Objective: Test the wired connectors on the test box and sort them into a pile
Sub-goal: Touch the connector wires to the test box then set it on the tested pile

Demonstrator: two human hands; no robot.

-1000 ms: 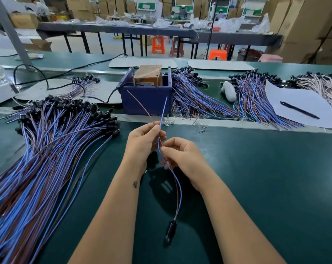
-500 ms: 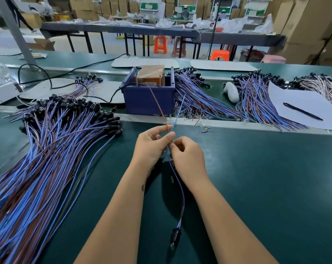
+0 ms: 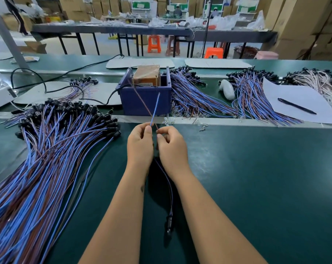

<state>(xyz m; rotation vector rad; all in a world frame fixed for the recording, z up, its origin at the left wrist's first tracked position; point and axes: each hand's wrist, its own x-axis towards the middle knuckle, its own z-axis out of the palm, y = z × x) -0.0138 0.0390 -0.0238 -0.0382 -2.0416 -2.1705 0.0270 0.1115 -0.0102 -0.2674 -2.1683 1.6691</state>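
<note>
Item: wired connector (image 3: 170, 219), near centre, plug dangling between my forearms. Left hand (image 3: 140, 144) pinches blue lead; right hand (image 3: 171, 147) pinches brown lead. Test box (image 3: 146, 92) far centre; pile (image 3: 47, 149) left.

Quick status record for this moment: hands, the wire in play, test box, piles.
left hand: pinches the blue wire end
right hand: pinches the brown wire end
black plug connector: hangs below, between the forearms
orange test box: sits in blue plastic bin
large pile of blue and brown wires: left on green table
</note>
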